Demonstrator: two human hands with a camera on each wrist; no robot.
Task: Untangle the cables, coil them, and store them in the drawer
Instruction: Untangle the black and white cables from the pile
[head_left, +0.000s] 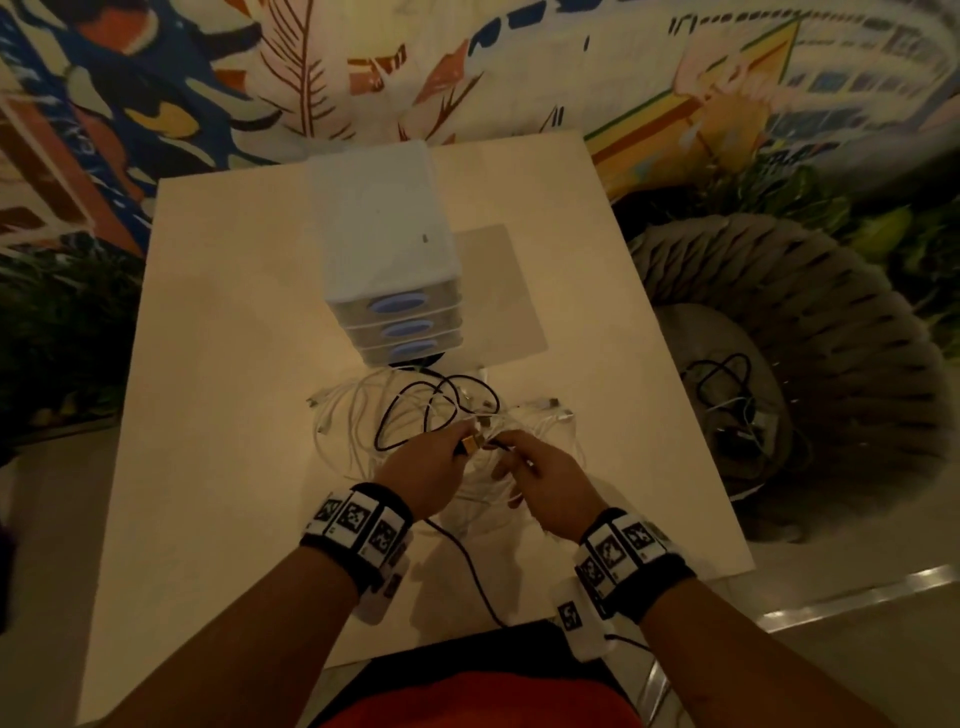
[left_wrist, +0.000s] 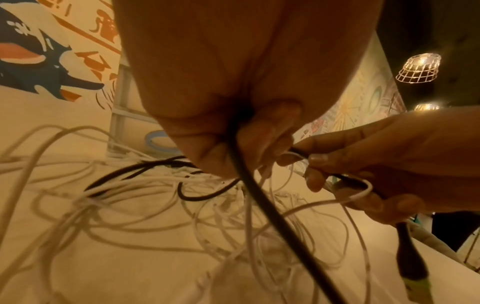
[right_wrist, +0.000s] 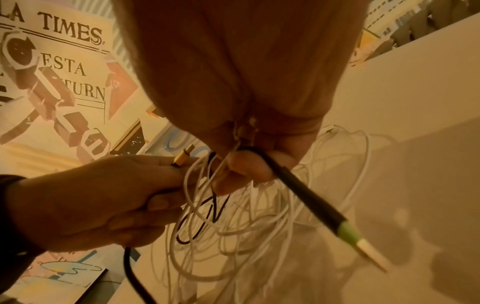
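Note:
A tangle of white cables (head_left: 358, 431) and a black cable (head_left: 415, 410) lies on the pale table (head_left: 218, 415) in front of a white drawer unit (head_left: 384, 244) whose three blue-handled drawers are all closed. My left hand (head_left: 452, 449) grips the black cable (left_wrist: 249, 191) just behind its gold plug (right_wrist: 182, 159). Touching it, my right hand (head_left: 511, 457) pinches a black plug with a green band (right_wrist: 314, 201) together with a white cable loop (left_wrist: 361, 191). Both hands hover just above the tangle.
A grey mat (head_left: 504, 291) lies to the right of the drawer unit. Off the table's right edge stands a woven chair (head_left: 810, 322) with more cables on its cushion (head_left: 727, 384). A painted wall runs behind the table. The black cable trails off the near edge (head_left: 483, 597).

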